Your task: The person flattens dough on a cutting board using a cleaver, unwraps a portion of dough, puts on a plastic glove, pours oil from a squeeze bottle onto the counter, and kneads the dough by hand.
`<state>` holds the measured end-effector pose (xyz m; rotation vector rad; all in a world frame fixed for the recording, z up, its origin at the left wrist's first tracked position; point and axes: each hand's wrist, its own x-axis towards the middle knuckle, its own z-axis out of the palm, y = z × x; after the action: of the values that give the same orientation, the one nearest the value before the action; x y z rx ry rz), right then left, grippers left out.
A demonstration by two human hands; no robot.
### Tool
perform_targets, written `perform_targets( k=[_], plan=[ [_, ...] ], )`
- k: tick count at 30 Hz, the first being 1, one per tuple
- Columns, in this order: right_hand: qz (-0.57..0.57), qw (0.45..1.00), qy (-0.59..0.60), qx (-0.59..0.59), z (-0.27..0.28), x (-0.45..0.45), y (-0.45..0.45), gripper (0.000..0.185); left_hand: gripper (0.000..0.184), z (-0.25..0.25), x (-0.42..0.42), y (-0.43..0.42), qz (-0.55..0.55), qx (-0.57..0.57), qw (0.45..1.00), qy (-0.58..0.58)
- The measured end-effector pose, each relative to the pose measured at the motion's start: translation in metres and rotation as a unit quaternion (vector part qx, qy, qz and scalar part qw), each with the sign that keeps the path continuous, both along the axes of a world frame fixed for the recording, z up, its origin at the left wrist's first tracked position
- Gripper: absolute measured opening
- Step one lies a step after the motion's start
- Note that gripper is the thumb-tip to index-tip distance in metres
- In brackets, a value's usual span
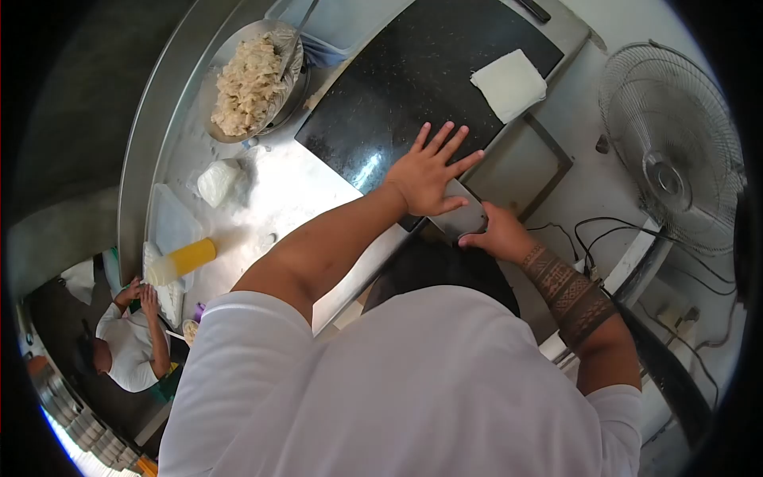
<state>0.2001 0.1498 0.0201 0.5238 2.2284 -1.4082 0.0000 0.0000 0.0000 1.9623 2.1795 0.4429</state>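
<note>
Head view: I saw the flat metal piece at the near edge of the black slab, between both hands.
Right hand: thumb and fingers grasped its right end; the piece lay left of them.
Left hand: fingers splayed, released, pointing far; thumb overlapped the piece, contact unclear to me.
Long axis: partly hidden; I couldn't tell.
White sheet: far right.
</note>
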Motion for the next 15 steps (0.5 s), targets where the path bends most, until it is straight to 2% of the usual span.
perform_targets(
  k=[2,3,5,9,12,15],
  plan=[
    [-0.002,1.000,-0.025,0.012,0.026,0.012,-0.003,0.083,0.087,0.011,0.020,-0.005,0.020,-0.001,1.000,-0.006],
    [0.006,0.999,0.017,0.043,0.006,-0.046,0.034,0.082,0.087,-0.003,-0.038,0.032,0.028,0.020,0.998,0.047],
    [0.027,0.999,0.021,0.039,0.005,-0.052,0.031,0.080,0.087,-0.001,-0.041,0.025,0.045,-0.004,0.996,0.073],
    [0.047,0.983,0.115,0.133,-0.006,-0.076,0.042,0.071,0.083,-0.004,-0.071,0.035,0.054,0.023,0.989,0.135],
    [0.051,0.975,0.050,0.208,0.024,-0.105,0.030,0.072,0.085,-0.011,-0.108,0.040,-0.016,0.075,0.984,0.162],
    [-0.006,0.995,0.076,0.064,0.009,-0.062,0.006,0.072,0.088,0.002,-0.085,0.028,-0.109,0.028,0.986,0.120]
  ],
)
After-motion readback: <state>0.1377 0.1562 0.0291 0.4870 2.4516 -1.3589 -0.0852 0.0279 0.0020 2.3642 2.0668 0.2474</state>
